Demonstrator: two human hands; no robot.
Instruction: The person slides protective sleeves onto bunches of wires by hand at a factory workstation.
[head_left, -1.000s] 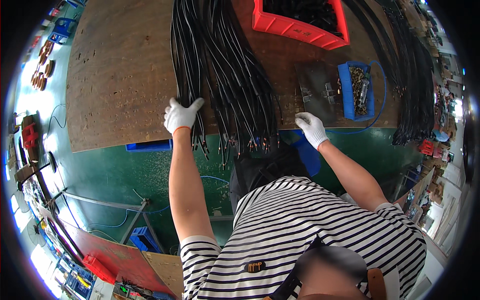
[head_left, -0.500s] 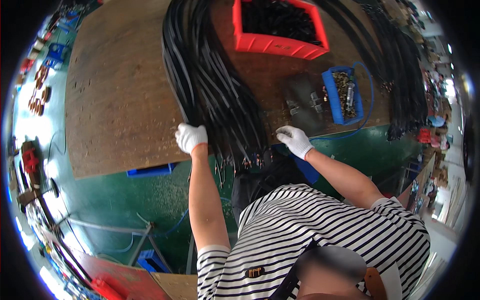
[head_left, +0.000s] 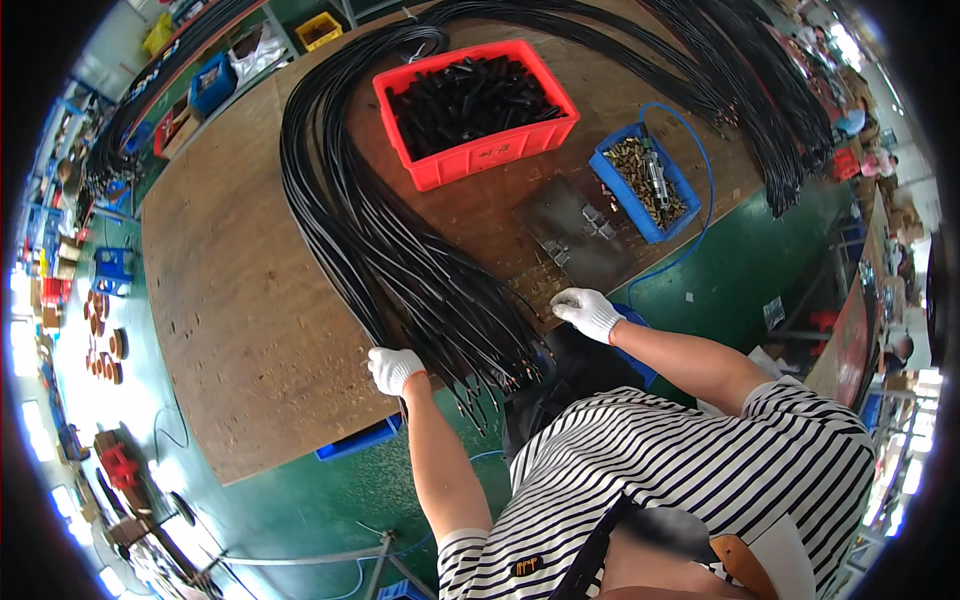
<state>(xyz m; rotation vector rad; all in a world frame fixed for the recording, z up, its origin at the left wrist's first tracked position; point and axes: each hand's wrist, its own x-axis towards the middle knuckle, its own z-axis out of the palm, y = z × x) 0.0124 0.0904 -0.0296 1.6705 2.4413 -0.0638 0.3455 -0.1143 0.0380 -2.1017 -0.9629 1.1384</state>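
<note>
A long bundle of black cables [head_left: 400, 255] curves over the wooden table, its stripped, coppery ends hanging past the near edge. My left hand [head_left: 396, 371], in a white glove, is closed at the bundle's left side, round a black cable whose end shows just below the hand. To the right of the cable ends, my right hand [head_left: 588, 314], also gloved in white, is held over the table's near edge. Its thumb and fingers are pressed together; whatever may be between them is too small to make out.
A red crate [head_left: 497, 152] of black parts stands behind the bundle. To the right are a dark metal plate [head_left: 610, 262] with small fixtures and a blue bin [head_left: 655, 232] of brass-coloured pieces, with a tool on a blue hose [head_left: 708, 165]. More cables [head_left: 770, 130] hang off the far right.
The view has swung, bringing the whole red crate and the table's far side into the picture. Both hands keep nearly the same places beside the cable bundle.
</note>
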